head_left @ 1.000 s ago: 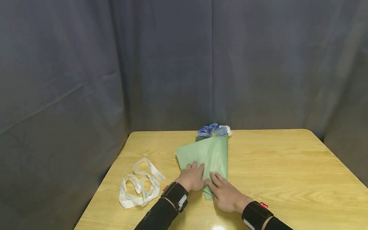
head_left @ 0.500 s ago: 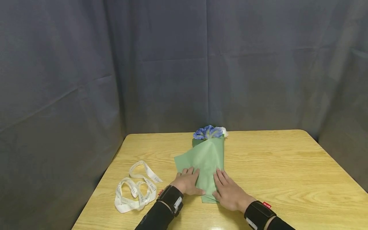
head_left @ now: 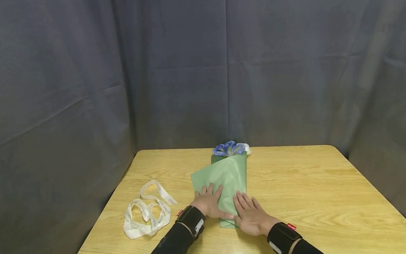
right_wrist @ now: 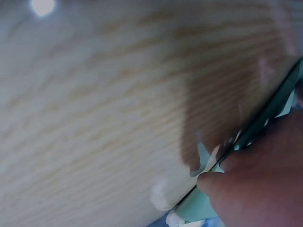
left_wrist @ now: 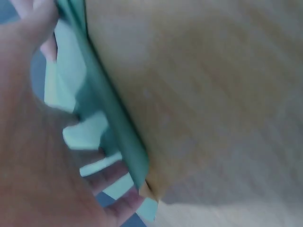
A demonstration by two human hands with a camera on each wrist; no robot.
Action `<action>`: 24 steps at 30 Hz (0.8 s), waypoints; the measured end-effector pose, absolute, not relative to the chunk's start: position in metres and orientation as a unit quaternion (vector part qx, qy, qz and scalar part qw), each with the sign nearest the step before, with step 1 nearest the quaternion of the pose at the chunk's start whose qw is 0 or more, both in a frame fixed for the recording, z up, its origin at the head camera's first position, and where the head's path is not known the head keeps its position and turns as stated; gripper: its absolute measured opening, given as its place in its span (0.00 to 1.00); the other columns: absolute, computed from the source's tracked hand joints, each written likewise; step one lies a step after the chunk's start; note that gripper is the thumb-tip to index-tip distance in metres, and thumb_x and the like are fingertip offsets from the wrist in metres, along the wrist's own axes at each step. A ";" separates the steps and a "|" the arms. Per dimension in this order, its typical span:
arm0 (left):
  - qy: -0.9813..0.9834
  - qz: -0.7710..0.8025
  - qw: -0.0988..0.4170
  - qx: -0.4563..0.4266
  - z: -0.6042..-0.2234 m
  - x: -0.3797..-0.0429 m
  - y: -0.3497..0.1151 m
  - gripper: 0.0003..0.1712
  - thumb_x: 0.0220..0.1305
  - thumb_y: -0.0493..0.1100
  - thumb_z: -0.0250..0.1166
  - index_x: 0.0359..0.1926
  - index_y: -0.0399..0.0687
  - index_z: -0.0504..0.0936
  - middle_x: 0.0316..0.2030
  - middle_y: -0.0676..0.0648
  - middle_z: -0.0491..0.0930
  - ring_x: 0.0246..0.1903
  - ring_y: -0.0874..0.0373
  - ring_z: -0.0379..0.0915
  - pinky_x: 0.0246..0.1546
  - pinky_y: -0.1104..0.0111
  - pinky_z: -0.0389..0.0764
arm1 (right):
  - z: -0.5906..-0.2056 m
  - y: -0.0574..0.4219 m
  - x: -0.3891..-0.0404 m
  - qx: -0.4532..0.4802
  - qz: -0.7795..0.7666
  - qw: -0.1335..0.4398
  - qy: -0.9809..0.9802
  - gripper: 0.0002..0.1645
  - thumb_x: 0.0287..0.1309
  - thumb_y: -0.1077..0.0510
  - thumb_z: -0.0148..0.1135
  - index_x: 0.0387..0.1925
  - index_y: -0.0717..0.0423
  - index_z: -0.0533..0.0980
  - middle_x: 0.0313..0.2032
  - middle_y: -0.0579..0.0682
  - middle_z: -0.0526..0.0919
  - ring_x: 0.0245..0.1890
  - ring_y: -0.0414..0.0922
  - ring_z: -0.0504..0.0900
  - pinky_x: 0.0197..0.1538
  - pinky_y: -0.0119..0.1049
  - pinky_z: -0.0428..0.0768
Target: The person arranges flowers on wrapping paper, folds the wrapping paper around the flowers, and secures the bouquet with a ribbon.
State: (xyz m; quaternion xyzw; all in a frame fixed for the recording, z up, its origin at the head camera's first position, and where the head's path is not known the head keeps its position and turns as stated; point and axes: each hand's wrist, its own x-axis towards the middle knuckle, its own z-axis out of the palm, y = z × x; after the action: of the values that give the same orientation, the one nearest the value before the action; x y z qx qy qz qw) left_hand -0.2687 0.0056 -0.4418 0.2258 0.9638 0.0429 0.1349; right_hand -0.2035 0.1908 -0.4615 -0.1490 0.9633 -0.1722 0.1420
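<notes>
Left hand [head_left: 208, 205] and right hand [head_left: 252, 218] lay straight-fingered on green paper [head_left: 233, 173], gripping nothing, likely to hold it folded over blue flower [head_left: 229, 149].

White ribbon [head_left: 146, 214]: I read "LOVE" along one stretch, "LOV" at loose end; remaining print too small for me
Red tag [head_left: 179, 212] on my left wrist strap [head_left: 189, 218], another red tag [head_left: 291, 227] on my right wrist strap [head_left: 281, 236]: lettering illegible
White labels [head_left: 199, 225] on both straps: also illegible
</notes>
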 end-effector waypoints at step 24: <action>0.958 0.064 0.161 0.227 -0.448 -0.273 0.003 0.69 0.46 0.82 0.67 0.81 0.56 0.51 0.80 0.40 0.47 0.77 0.38 0.44 0.69 0.37 0.54 | -0.467 0.205 -0.218 -0.161 -0.140 0.073 0.974 0.40 0.79 0.43 0.45 0.76 0.67 0.56 0.77 0.64 0.54 0.77 0.62 0.52 0.73 0.63 0.54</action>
State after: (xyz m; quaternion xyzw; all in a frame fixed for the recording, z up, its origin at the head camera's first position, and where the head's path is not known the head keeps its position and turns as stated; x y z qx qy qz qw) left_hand -0.2725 0.0032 -0.4484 0.2275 0.9583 0.0637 0.1609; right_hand -0.2178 0.2047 -0.4665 -0.1609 0.9743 -0.1398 0.0735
